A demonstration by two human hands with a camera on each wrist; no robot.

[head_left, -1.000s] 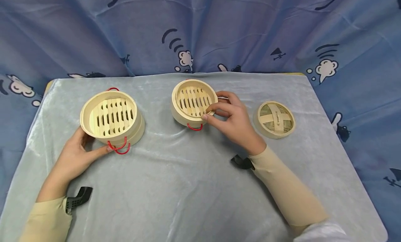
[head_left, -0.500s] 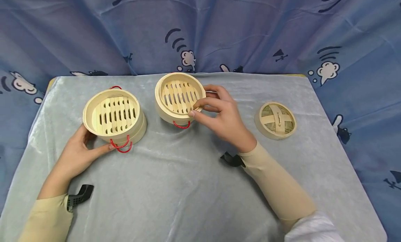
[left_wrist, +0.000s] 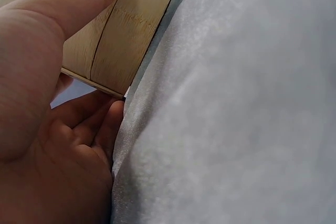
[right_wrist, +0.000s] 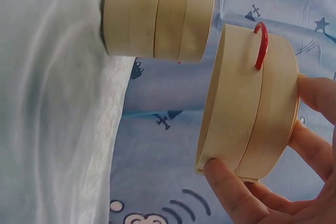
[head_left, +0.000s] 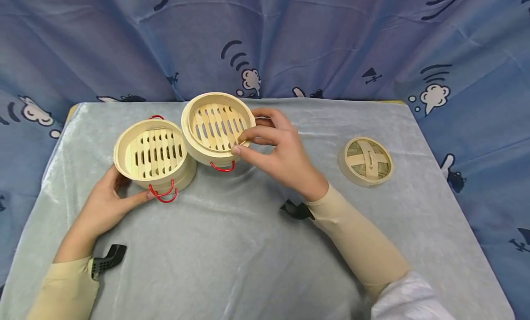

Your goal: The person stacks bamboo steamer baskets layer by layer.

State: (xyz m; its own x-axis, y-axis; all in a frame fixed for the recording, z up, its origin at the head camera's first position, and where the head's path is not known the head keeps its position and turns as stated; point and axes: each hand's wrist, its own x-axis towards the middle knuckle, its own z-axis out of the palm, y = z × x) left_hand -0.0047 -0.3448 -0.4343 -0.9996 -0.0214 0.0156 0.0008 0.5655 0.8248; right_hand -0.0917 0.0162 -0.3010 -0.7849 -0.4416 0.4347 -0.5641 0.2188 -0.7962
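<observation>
In the head view, my left hand point(head_left: 105, 202) grips a stack of bamboo steamer baskets point(head_left: 182, 175) with red handles at the left of the table. Its thumb lies along the near wall; the other fingers are partly hidden behind the stack, and the left wrist view shows them at the stack's lower edge point(left_wrist: 118, 51). My right hand point(head_left: 279, 150) pinches the rim of another bamboo steamer basket point(head_left: 203, 155), slatted inside, with a red handle. This basket hangs in the air right beside the stack's upper right side, tilted in the right wrist view.
A round bamboo steamer lid point(head_left: 370, 161) with crossed strips lies on the right part of the table. Pale grey-blue cloth point(head_left: 265, 246) covers the table. A blue patterned curtain point(head_left: 290, 44) hangs along the back edge.
My right hand has carried its steamer basket up and leftward, from the table's middle to beside the stack. The left hand and its stack have stayed nearly still.
</observation>
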